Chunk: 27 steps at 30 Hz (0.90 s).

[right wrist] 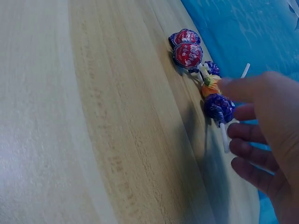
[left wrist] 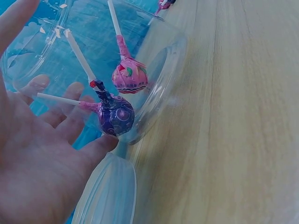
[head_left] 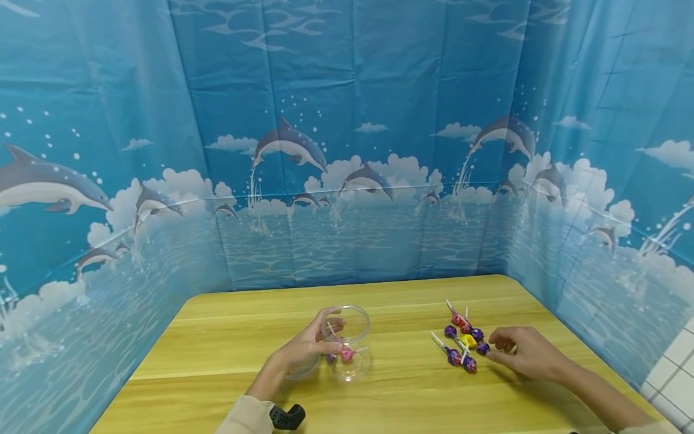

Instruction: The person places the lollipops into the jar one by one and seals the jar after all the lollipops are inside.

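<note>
My left hand (head_left: 306,346) grips a clear plastic jar (head_left: 369,325) from its left side, fingers behind and thumb in front. Inside the jar are a pink lollipop (left wrist: 130,77) and a purple lollipop (left wrist: 117,119); another white stick with a pink wrapper neck shows beside them. A clear lid (left wrist: 110,186) lies on the table under the left hand. Over on the right, my right hand (head_left: 523,351) hovers with loosely bent fingers beside a purple lollipop (head_left: 483,348). In the right wrist view its thumb and fingers stand apart around that lollipop (right wrist: 218,108), with no clear grasp.
Several wrapped lollipops lie in a loose cluster on the wooden table (head_left: 401,392), among them a yellow one (head_left: 468,342) and red ones (head_left: 456,317) at the back. A blue dolphin-print curtain (head_left: 347,241) hangs behind the table and along its sides.
</note>
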Motion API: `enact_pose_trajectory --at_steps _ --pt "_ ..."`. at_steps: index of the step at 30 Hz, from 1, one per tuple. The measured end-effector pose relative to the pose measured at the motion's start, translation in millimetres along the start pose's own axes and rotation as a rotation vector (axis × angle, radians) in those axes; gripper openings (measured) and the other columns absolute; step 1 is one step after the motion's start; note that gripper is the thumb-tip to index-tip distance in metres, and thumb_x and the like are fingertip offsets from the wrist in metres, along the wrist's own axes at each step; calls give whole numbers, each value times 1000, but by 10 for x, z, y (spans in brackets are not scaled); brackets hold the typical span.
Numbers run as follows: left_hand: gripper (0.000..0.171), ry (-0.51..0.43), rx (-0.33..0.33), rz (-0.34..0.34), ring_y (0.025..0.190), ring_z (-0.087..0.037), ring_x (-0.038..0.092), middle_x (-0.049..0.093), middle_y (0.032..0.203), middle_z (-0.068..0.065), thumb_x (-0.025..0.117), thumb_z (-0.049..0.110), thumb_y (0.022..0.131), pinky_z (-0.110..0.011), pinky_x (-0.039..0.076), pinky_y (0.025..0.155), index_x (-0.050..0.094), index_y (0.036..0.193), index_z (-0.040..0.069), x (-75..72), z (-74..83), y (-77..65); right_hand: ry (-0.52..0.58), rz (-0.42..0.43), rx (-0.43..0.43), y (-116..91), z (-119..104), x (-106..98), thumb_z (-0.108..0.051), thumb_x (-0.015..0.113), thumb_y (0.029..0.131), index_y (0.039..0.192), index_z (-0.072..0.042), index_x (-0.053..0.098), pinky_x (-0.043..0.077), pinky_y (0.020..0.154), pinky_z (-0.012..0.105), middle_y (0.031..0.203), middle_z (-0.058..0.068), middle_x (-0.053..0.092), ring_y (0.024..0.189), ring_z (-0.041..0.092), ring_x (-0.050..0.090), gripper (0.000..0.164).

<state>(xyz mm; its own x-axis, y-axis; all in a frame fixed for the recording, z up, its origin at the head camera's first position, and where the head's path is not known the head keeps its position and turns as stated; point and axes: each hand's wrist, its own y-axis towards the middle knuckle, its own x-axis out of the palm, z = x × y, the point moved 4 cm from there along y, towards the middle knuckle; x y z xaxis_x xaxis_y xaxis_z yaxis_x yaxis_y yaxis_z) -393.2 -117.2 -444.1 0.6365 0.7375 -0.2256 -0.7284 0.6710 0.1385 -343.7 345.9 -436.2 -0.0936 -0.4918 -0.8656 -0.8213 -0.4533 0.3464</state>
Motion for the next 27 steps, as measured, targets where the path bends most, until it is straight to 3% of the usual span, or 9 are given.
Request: enact_pose_trajectory --at_steps 4,10,17,19,27 --pt "77 5 3 0 149 -47 26 30 159 -25 66 21 102 -59 30 116 18 163 14 1 2 0 -10 -42 10 -26 24 8 -13 77 93 91 -14 71 50 59 29 79 -17 62 69 0 55 7" --pt "80 22 6 6 148 -41 31 34 158 -19 69 27 101 -59 31 115 20 163 17 -7 4 4 -39 -37 73 -44 68 0 -9 73 96 87 -19 71 48 59 29 77 -18 61 68 -1 53 14" --pt "81 16 4 -2 149 -41 29 29 159 -25 68 26 102 -59 29 116 17 163 15 -26 -17 11 -3 -42 197 -69 55 36 -32 66 103 84 -21 72 42 57 28 70 -15 59 60 3 49 23" --pt "79 13 4 -1 149 -41 29 29 159 -25 67 25 102 -59 29 116 18 163 15 -26 -17 8 22 -61 197 -77 53 59 -34 69 101 82 -21 71 41 56 27 67 -15 58 59 3 49 23" --pt "75 3 6 -4 149 -46 26 28 160 -26 64 20 103 -58 30 116 19 163 15 -10 -11 4 34 -75 141 -82 104 67 -15 74 96 86 -19 71 42 58 26 71 -17 59 63 0 48 11"
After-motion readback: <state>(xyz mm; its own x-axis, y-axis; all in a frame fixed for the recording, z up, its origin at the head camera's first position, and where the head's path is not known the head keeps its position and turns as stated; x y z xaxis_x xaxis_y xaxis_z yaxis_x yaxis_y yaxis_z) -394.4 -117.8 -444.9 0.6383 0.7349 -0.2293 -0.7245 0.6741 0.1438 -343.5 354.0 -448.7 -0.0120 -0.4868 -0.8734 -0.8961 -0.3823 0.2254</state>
